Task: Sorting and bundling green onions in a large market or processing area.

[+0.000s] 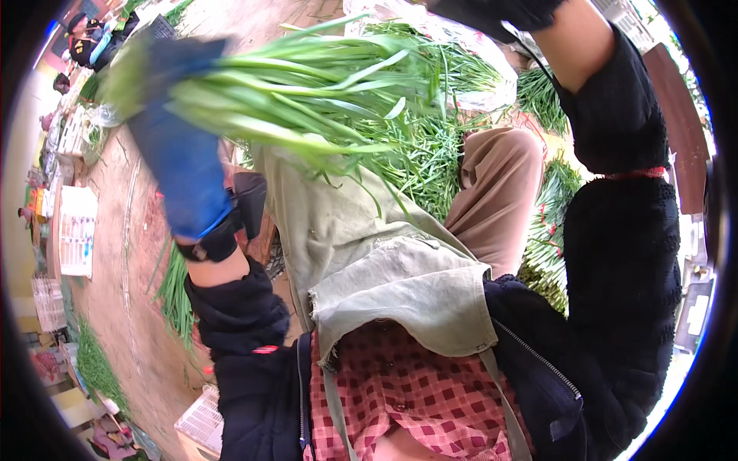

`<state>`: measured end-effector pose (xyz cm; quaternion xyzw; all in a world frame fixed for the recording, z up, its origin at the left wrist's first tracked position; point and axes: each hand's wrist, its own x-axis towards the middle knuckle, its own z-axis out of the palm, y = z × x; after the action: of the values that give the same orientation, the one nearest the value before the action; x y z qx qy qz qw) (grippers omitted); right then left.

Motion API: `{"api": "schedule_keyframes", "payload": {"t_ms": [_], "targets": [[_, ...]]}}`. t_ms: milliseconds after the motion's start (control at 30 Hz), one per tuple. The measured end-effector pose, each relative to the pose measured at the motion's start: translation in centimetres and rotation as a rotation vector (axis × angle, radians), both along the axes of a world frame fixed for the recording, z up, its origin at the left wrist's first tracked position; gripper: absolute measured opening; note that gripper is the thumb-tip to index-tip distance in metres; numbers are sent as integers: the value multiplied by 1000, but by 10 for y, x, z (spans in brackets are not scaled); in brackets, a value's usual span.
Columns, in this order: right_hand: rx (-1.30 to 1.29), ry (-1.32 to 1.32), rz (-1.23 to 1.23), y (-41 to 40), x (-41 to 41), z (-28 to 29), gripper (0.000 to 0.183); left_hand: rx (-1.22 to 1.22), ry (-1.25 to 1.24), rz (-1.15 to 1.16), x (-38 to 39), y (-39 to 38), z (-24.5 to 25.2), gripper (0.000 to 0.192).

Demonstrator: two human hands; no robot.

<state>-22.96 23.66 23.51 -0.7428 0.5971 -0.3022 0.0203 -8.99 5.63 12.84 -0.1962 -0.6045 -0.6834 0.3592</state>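
My left hand, in a blue glove, is raised at the upper left, shut on a bunch of long green leafy stalks. The stalks point right across the view, their bases blurred at the left. At the top right edge is my right hand, black-gloved and partly cut off; its fingers and anything in them cannot be made out. Loose green leaves lie beyond my lap, which a pale cloth apron covers.
A plastic bag of greens lies at the top. Tied bundles are stacked right of my knee. More greens lie at my left, with white crates farther off. A person sits at the upper left.
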Motion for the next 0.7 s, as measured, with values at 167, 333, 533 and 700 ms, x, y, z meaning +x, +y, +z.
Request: {"api": "schedule_keyframes", "payload": {"t_ms": [167, 333, 533, 700], "targets": [[-37, -448, -249, 26, -16, -42, 70, 307, 14, 206, -44, 53, 20, 17], [-286, -632, -99, 19, -7, -110, 101, -79, -106, 293, -72, 82, 35, 31], [-243, -563, -236, 47, -14, -134, 115, 372, -179, -182, -79, 93, 37, 32], [40, -1183, 14, 40, 22, -132, 66, 354, -133, -255, -57, 96, 37, 45]]}}
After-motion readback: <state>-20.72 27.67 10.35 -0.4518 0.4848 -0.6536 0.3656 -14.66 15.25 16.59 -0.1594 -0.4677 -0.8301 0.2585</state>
